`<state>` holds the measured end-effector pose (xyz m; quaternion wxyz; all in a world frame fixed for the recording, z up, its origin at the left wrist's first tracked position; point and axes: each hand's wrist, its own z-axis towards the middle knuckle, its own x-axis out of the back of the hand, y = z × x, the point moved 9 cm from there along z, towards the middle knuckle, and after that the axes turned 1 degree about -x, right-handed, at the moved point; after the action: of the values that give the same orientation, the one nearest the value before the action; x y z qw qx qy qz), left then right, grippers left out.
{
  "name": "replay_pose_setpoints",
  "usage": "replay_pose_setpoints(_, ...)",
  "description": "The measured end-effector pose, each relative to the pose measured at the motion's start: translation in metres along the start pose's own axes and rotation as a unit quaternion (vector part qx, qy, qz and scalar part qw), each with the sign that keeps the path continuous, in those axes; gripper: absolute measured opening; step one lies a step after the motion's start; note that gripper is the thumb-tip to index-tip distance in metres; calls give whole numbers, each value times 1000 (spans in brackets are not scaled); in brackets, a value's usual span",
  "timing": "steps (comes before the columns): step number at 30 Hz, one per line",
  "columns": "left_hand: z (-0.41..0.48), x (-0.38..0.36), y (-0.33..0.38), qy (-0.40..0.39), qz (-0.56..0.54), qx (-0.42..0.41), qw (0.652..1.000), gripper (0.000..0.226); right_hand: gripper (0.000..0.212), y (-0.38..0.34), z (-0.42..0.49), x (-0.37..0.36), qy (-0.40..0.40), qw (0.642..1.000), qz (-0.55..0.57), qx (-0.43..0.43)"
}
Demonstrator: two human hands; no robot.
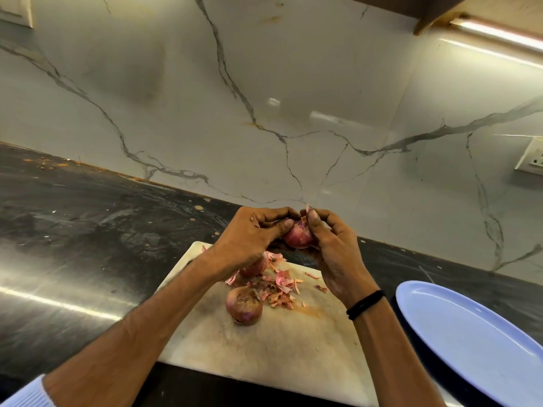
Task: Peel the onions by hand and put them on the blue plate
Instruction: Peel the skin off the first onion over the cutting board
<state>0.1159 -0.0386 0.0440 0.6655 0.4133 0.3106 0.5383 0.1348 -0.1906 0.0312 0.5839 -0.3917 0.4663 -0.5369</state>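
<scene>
Both hands are together above the back edge of the cutting board [264, 348], and they close on one onion between them. The left hand [249, 233] grips the held onion [298, 237] from the left side, with its thumb lying on the red skin. The right hand [335, 251] holds it from the right, and its thumb and fingertips pinch a small piece of skin that stands up at the top of the onion. A black band [365, 304] is around the right wrist. The board lies on the dark counter [88, 230], between its back edge and the person. Two more onions rest on the board: the near onion [244, 305] sits close to the board's middle with its dry skin on, and the far onion [254, 267] is partly hidden under the left wrist. A heap of loose peels [279, 286] lies just beside them, toward the right. The blue plate [470, 333] stands on the counter right of the board, apart from it, and no onion lies on the visible part. Behind the back edge of the counter rises a marble wall [264, 83], with a socket [531, 160] at the far right.
</scene>
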Motion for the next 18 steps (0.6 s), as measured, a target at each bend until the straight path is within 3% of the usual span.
replay_pose_setpoints(9, 5, 18, -6, 65, 138, -9, 988, 23, 21, -5, -5, -11, -49, 995, -66, 49)
replay_pose_setpoints(12, 4, 16, -9, 79, 174, -19, 981, 26, 12, -4, -6, -13, -42, 994, -78, 58)
replay_pose_setpoints(18, -4, 5, 7, 86, 230, -82, 966, 24, 16, -1, -5, -12, -11, 999, -38, 25)
